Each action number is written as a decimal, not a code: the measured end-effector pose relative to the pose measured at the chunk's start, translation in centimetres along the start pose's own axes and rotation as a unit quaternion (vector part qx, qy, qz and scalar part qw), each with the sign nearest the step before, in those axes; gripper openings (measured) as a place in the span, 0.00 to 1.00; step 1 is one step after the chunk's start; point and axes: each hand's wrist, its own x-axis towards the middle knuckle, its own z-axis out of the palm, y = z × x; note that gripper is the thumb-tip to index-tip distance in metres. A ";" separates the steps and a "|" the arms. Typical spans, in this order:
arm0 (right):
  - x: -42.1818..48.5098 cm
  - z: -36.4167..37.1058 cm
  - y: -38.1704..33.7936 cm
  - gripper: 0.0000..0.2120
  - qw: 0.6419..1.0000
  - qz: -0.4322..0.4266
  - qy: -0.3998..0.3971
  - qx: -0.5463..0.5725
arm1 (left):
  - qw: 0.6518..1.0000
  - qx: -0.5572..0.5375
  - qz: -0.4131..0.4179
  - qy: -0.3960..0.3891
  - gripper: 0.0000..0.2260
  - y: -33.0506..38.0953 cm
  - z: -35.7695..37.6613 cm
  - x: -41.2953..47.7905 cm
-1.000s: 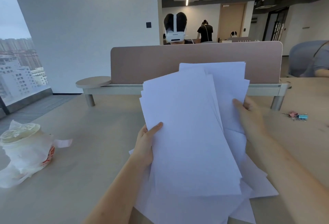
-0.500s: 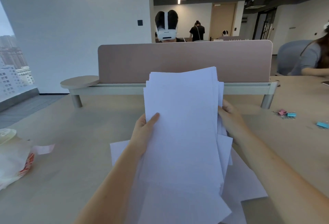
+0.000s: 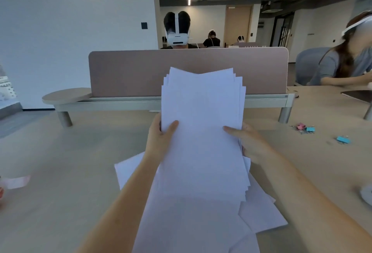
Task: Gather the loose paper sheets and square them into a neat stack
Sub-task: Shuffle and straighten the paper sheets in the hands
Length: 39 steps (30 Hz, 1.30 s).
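I hold a bundle of white paper sheets (image 3: 203,132) upright in front of me, above the desk. My left hand (image 3: 161,138) grips its left edge with the thumb on the front sheet. At the right edge, my right hand (image 3: 248,142) does the same. The top edges are uneven and fanned a little. Under the bundle, loose sheets (image 3: 261,212) lie flat on the desk, one corner (image 3: 128,170) sticking out to the left of my forearm.
A pink divider panel (image 3: 130,71) runs across the back of the beige desk (image 3: 60,172). Pink and blue binder clips (image 3: 306,129) lie to the right. One person sits behind the divider, another at the far right.
The fanned sheets have been drawn together into one narrower bundle. My right hand moved in to the right edge. The view has turned right, so the wrapped cup at left is out of sight.
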 end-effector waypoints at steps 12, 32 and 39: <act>0.0 -1.8 0.5 0.14 0.974 -0.055 0.218 0.010 | 0.770 0.578 -0.068 -0.262 0.37 -1.1 -2.0 -13.4; -4.9 2.2 1.7 0.14 0.997 0.026 0.016 -0.076 | 0.935 -0.188 -0.272 -0.129 0.25 2.3 -4.9 -7.9; -4.1 3.7 1.1 0.19 0.994 0.101 -0.022 -0.045 | 0.962 -0.139 -0.226 -0.062 0.13 -0.1 -6.8 -8.2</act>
